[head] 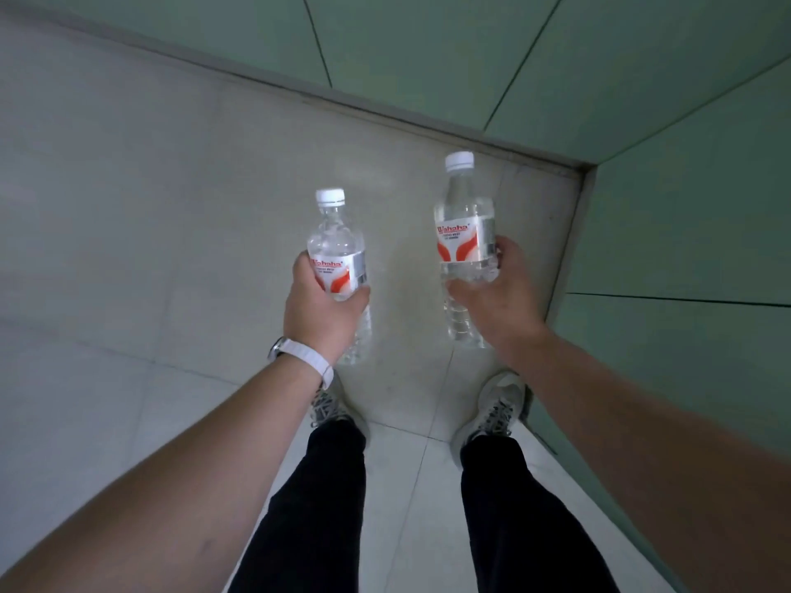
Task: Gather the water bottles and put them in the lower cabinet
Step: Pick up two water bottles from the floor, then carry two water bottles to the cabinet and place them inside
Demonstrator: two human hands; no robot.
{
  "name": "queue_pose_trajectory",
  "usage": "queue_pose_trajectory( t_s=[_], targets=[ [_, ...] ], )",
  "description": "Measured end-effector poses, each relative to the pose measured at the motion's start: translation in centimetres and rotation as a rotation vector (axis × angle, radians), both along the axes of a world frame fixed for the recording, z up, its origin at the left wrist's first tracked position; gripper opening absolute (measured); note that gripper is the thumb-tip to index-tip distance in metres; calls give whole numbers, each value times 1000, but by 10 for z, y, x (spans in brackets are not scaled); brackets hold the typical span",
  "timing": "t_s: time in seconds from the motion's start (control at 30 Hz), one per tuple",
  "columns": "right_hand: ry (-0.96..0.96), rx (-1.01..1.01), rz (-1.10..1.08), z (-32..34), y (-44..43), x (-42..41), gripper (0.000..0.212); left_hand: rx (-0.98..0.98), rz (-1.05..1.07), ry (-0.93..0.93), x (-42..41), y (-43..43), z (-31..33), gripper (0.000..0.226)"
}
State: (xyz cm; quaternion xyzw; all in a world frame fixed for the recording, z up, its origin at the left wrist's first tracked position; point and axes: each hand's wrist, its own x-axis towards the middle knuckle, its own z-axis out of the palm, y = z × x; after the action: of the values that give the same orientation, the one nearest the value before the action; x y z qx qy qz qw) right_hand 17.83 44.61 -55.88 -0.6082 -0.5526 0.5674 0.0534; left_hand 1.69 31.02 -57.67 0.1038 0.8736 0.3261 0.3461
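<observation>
The person stands on the tiled floor (128, 207) with the green panels (685, 233) running close along their right side and across in front. Each grip is closed round a bottle. The left grip (319, 306) wraps the label of the left bottle (338, 250), and the right grip (492, 293) holds the right bottle (464, 233) just below its label. Both bottles are carried cap end up and forward, with their long axes roughly parallel and clear of each other. The right bottle is the nearer to the green panels; the left is farther out from them. No door among the panels stands open. With both hands full, I'd judge something must be freed or set down before anything can be opened. Whether these panels are the lower cabinet, I can't tell.
</observation>
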Motion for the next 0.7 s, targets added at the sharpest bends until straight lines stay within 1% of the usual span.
queue_pose_trajectory(
  t_s=[0.23,0.3,0.43,0.57,0.7],
  targets=[
    [57,115,139,171,-36,-63,59,121,89,62,-53,-52,157,53],
    [63,123,167,204,-45,-77,61,145,96,62,-66,-63,187,54],
    [72,204,207,284,-78,-116,66,238,132,94,-106,-95,262,56],
    [138,260,236,340,-102,-156,64,319,207,151,-142,-119,322,55],
    [228,312,264,385,-116,-192,64,379,270,217,-173,-136,368,54]
  ],
)
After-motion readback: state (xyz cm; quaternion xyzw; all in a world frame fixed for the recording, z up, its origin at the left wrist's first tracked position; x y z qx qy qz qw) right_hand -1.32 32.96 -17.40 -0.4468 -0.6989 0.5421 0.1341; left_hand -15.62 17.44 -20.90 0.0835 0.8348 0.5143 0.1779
